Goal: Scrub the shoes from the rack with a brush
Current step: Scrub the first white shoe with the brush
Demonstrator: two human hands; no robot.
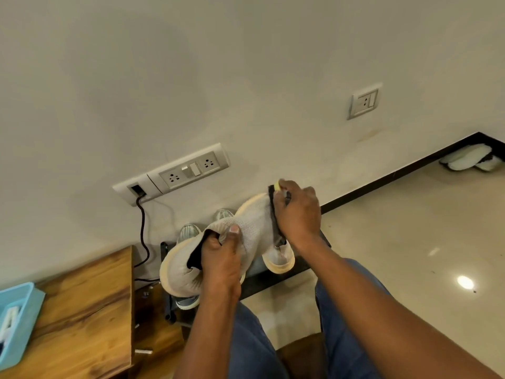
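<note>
I hold a light grey knit shoe [251, 225] with a cream sole in the air above the black shoe rack [273, 272]. My left hand [221, 258] grips the shoe at its collar, thumb on the upper. My right hand [297, 212] grips a brush [274, 212] with dark bristles and a yellowish end, its bristles against the shoe's toe side. A second matching shoe [280, 258] sits on the rack beneath. Two more grey shoes [188, 232] stand at the rack's back by the wall.
A wooden table [82, 310] stands at the left with a light blue tray [19, 318] on it. A wall socket strip [175, 173] has a black cable hanging down. White slippers [470, 160] lie at the far right corner on the glossy floor. My knees are below.
</note>
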